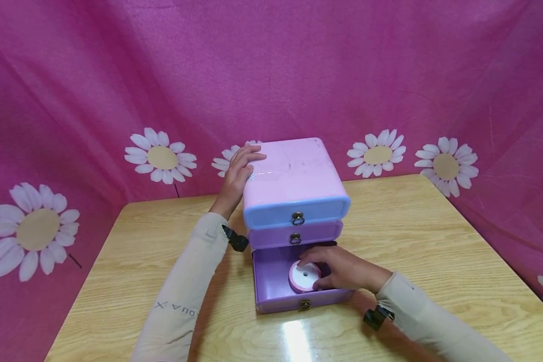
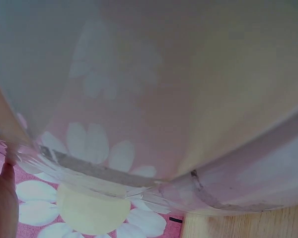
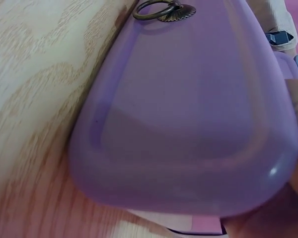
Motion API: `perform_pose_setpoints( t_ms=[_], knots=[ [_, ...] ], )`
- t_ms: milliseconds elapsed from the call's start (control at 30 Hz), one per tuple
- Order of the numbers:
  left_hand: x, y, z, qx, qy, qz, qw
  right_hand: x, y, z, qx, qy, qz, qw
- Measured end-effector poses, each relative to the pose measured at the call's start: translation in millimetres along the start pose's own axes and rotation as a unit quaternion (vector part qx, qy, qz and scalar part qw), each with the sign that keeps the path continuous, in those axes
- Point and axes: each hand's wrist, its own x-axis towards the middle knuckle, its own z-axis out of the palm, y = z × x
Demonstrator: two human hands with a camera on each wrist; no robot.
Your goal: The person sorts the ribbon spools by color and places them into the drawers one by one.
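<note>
A small pink chest of drawers stands on the table, its lowest purple drawer pulled out. Inside that drawer a white and pink ribbon spool lies with its round face up. My right hand reaches over the drawer's right side and holds the spool, fingers at its far edge and thumb at its near edge. My left hand rests along the chest's top left edge, fingers stretched onto the lid. In the right wrist view the drawer front hides the spool.
Above the pulled-out drawer, a blue drawer and a purple middle drawer are closed, each with a ring pull. The wooden table reaches back to a pink cloth printed with white daisies.
</note>
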Motion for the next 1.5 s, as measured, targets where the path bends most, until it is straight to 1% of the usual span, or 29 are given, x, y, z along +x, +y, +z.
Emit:
perform_pose_setpoints(
  t_ms=[300,467,567,700,800,933,1067,1133,1267,1400,1500],
  knots=[
    [-0.8,0.9,0.6,-0.004,0.001,0.000,1.0000,-9.3,-4,-4,-0.008,0.037,-0.016,0.9992],
    [-0.7,1.3,0.5,-0.007,0.003,0.005,1.0000,-16.6,-9,-8,-0.002,0.072,-0.014,0.9973],
    [-0.5,1.7,0.5,-0.004,0.003,-0.001,1.0000,-20.5,-12,-10,-0.003,0.086,-0.005,0.9963],
    [-0.6,2.1,0.8,-0.004,0.001,-0.007,1.0000,-24.6,-15,-12,0.001,0.089,0.018,0.9959],
    [-0.9,2.1,0.9,-0.003,0.001,-0.004,1.0000,-27.4,-20,-13,0.007,0.097,0.028,0.9948],
    [-0.9,1.0,1.3,-0.002,0.002,-0.002,1.0000,-31.5,-28,-13,0.021,0.121,0.032,0.9919],
    [-0.4,-1.0,1.0,-0.005,0.000,-0.010,0.9999,-35.7,-37,-13,0.036,0.143,0.029,0.9886],
    [-0.3,-1.3,0.8,-0.005,-0.001,-0.015,0.9999,-37.9,-41,-12,0.037,0.152,0.020,0.9875],
    [-0.6,0.0,1.0,-0.004,0.001,-0.012,0.9999,-41.8,-45,-11,0.037,0.170,0.011,0.9847],
    [-0.8,0.2,1.4,-0.005,0.003,-0.010,0.9999,-45.3,-49,-9,0.044,0.196,0.006,0.9796],
    [-1.0,-0.1,1.6,-0.005,0.002,-0.006,1.0000,-47.9,-52,-6,0.067,0.207,0.006,0.9760]
  ],
)
